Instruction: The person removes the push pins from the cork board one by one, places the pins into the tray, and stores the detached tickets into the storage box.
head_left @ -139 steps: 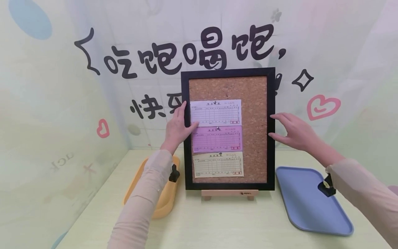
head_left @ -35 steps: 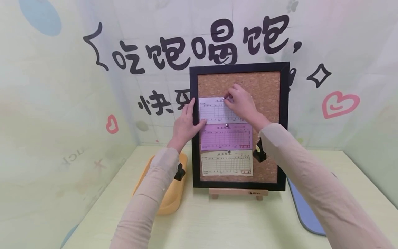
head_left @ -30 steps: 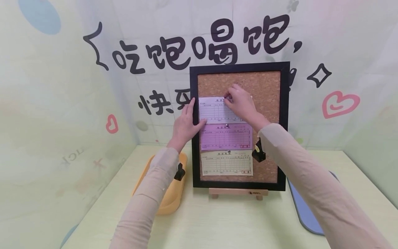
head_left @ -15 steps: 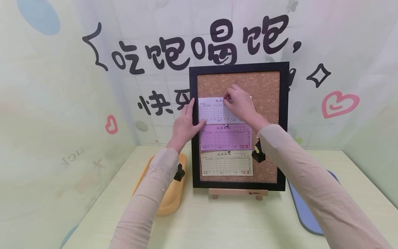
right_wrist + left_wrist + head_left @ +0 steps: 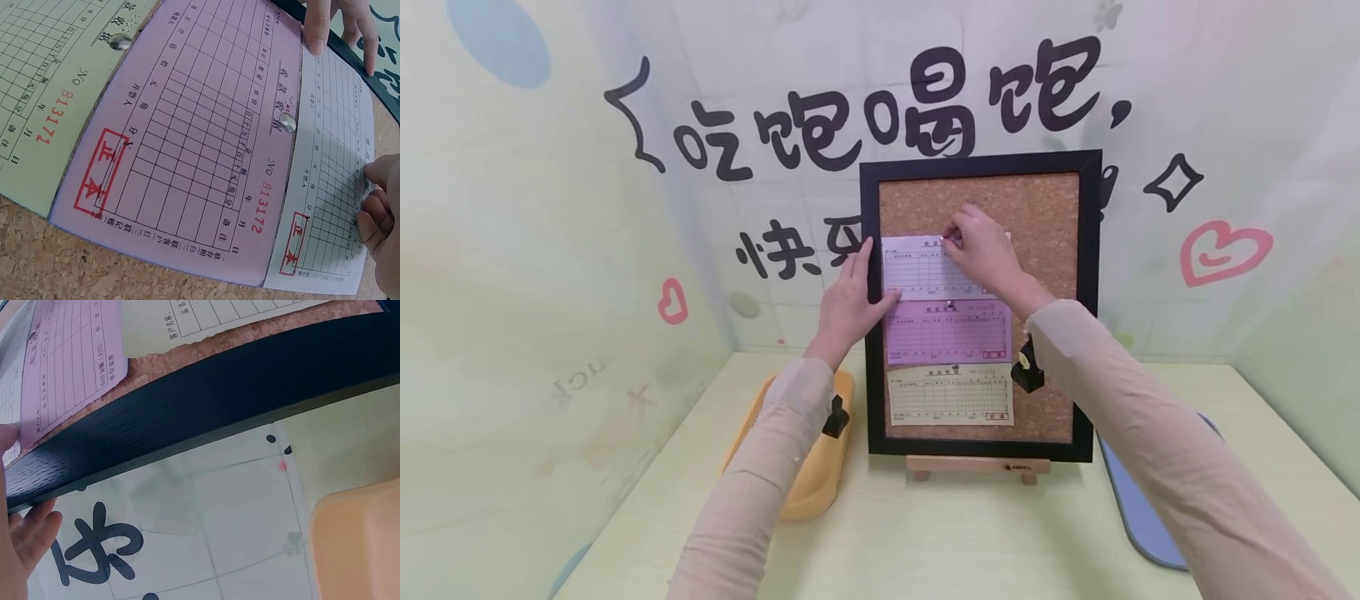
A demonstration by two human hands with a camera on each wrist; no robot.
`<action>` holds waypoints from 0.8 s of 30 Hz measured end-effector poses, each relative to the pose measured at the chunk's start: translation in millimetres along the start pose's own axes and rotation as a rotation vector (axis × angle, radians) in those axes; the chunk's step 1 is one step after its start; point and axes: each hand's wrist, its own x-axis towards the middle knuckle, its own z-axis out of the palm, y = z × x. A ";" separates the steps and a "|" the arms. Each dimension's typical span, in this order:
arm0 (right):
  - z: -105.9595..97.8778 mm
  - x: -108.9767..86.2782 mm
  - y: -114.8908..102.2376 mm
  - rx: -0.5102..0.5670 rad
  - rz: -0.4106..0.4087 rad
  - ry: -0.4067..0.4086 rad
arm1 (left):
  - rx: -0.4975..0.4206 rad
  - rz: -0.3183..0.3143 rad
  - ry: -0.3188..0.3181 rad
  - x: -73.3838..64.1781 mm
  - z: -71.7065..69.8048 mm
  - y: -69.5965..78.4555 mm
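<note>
A cork board [image 5: 1037,250] in a black frame stands upright on a small wooden easel [image 5: 977,465]. Three receipt slips hang on it in a column: white [image 5: 917,271] on top, pink [image 5: 947,337] below, pale yellow [image 5: 951,398] lowest. Round thumbtacks hold the pink and yellow slips, as the right wrist view shows with one thumbtack [image 5: 287,122] on the pink. My left hand [image 5: 850,304] grips the frame's left side, thumb in front, fingers behind. At the white slip's top edge, my right hand [image 5: 988,254] pinches its thumbtack, mostly hidden by the fingertips.
A yellow tray [image 5: 816,475] sits on the table left of the board, partly behind my left forearm. To the right lies a blue tray [image 5: 1142,508], largely covered by my right arm. A printed wall hanging [image 5: 782,308] closes off the back.
Since the oldest frame, my right hand has left the frame's right edge and come to the white slip's thumbtack. Over the last second both hands stay almost still.
</note>
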 end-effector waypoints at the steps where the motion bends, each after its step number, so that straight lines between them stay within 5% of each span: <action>1: -0.4 0.1 -0.2 -0.001 0.002 -0.003 | -0.001 0.001 0.001 0.2 0.2 0.0; 24: -1.7 -0.1 -2.3 0.010 0.024 -0.030 | -0.003 0.012 0.019 -0.4 0.6 0.3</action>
